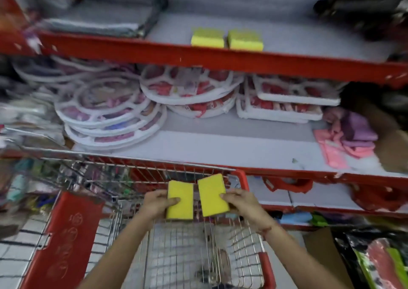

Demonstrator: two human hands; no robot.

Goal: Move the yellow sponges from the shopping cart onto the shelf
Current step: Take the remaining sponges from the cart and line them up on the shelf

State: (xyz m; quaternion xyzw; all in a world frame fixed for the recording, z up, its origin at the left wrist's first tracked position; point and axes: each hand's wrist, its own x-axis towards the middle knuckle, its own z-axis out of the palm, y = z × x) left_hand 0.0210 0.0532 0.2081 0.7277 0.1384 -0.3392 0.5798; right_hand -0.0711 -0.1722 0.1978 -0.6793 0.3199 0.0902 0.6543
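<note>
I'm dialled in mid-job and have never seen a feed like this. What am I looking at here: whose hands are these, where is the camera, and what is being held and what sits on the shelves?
There is no machine here: a person works with two bare hands. The single picture comes from a camera worn on their head, looking forward and down.

The left hand grips one flat yellow rectangular sponge, and the right hand grips a second yellow sponge. Both are held above the wire shopping cart with red trim.

Ahead stands a red-edged grey store shelf. Two more yellow sponges already sit side by side near its front edge. The shelf below holds stacked round and square white-framed racks and some folded pink and purple cloths. The picture is blurred, so finer detail is unclear.
</note>
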